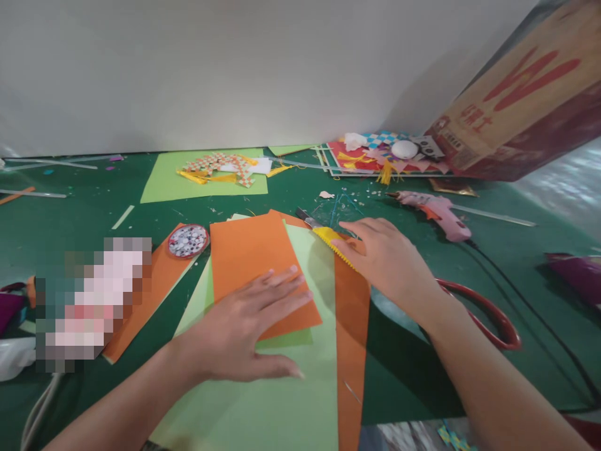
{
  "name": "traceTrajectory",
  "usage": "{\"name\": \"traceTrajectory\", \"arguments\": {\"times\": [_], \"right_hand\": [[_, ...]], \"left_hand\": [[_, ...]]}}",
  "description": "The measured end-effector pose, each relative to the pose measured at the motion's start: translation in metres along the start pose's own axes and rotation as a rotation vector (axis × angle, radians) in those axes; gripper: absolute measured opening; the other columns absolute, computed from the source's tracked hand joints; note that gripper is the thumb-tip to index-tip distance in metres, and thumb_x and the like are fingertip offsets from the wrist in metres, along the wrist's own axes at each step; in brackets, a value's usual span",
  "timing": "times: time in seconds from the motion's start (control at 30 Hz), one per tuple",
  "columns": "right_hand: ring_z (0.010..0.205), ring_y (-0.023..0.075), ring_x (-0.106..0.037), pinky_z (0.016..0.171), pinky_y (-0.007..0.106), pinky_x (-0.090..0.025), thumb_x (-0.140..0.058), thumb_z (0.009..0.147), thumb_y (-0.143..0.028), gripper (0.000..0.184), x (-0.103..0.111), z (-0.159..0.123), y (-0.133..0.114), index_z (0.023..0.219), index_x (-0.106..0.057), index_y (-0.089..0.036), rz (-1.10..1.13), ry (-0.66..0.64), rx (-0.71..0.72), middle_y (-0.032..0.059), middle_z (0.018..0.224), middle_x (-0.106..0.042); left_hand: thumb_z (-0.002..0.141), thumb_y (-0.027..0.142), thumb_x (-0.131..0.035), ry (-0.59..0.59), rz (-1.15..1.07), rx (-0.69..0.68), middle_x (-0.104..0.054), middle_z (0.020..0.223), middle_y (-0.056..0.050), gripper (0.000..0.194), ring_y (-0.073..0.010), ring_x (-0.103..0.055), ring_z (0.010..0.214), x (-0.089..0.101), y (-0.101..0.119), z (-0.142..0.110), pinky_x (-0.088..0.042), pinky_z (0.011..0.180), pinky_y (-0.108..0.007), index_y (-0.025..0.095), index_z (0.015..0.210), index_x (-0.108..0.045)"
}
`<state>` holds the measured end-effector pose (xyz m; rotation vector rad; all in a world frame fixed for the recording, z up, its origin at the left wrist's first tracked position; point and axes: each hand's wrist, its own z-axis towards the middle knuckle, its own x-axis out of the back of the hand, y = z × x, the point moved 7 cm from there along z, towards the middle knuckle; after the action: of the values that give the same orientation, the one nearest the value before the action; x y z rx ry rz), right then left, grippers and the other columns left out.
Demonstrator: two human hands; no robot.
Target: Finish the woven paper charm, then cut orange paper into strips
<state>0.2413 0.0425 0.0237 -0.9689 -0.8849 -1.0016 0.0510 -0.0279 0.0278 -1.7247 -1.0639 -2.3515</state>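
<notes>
My left hand lies flat with fingers spread on an orange paper sheet. Under that sheet are a green piece and a larger pale green sheet. At the right edge of the stack, my right hand has its thumb and fingers closed around a yellow toothed handle. A dark tip points away from it to the upper left, like a craft knife; the rest is hidden by the hand. An orange strip runs beneath. Red-handled scissors lie partly under my right forearm.
A pink glue gun with a cord lies at right. A round dish of googly eyes sits on the left beside an orange strip. Woven paper pieces, stacked crafts and a paper bag stand toward the back wall.
</notes>
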Motion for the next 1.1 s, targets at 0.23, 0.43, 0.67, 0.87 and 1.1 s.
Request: {"name": "traceTrajectory", "arguments": {"times": [0.23,0.43,0.67,0.87,1.1], "right_hand": [[0.091,0.0314,-0.055,0.079,0.043,-0.044,-0.043,0.088,-0.035,0.034,-0.008,-0.002,-0.011,0.108,-0.062,-0.015,-0.106,-0.088,0.046,0.0146,0.09,-0.062],[0.088,0.0302,-0.056,0.076,0.041,-0.045,-0.044,0.088,-0.034,0.031,-0.014,-0.004,-0.013,0.108,-0.06,-0.016,-0.152,-0.046,0.06,0.013,0.088,-0.062],[0.086,0.0278,-0.055,0.073,0.037,-0.045,-0.044,0.088,-0.032,0.032,-0.017,-0.005,-0.014,0.108,-0.059,-0.012,-0.231,-0.024,0.078,0.012,0.089,-0.061],[0.086,0.0282,-0.056,0.075,0.037,-0.046,-0.046,0.088,-0.03,0.034,-0.017,-0.004,-0.016,0.11,-0.06,-0.008,-0.253,-0.045,0.073,0.014,0.089,-0.061],[0.086,0.0266,-0.058,0.076,0.035,-0.046,-0.044,0.087,-0.023,0.026,-0.018,-0.003,-0.014,0.102,-0.062,-0.011,-0.248,-0.056,0.022,0.0127,0.09,-0.062]], "left_hand": [[0.081,0.058,-0.054,-0.037,-0.096,0.001,-0.039,0.146,-0.007,0.074,-0.0227,-0.028,0.138,0.001,0.001,0.001,-0.025,0.114,-0.042,0.023,0.143,-0.032],[0.082,0.052,-0.058,-0.067,-0.14,-0.002,-0.035,0.147,-0.004,0.079,-0.0214,-0.029,0.137,0.0,0.002,0.002,-0.023,0.116,-0.04,0.027,0.147,-0.021],[0.084,0.05,-0.057,-0.042,-0.184,-0.145,-0.034,0.148,-0.003,0.08,-0.0182,-0.028,0.138,-0.002,0.008,0.001,-0.023,0.115,-0.035,0.028,0.148,-0.014],[0.088,0.053,-0.048,-0.062,-0.157,-0.141,-0.037,0.147,-0.006,0.068,-0.0168,-0.03,0.137,-0.001,0.01,0.002,-0.023,0.115,-0.034,0.022,0.144,-0.026],[0.091,0.046,-0.045,-0.084,0.162,-0.045,-0.038,0.145,-0.008,0.057,-0.0222,-0.03,0.137,-0.008,0.001,0.001,-0.026,0.114,-0.04,0.015,0.139,-0.038]]}}
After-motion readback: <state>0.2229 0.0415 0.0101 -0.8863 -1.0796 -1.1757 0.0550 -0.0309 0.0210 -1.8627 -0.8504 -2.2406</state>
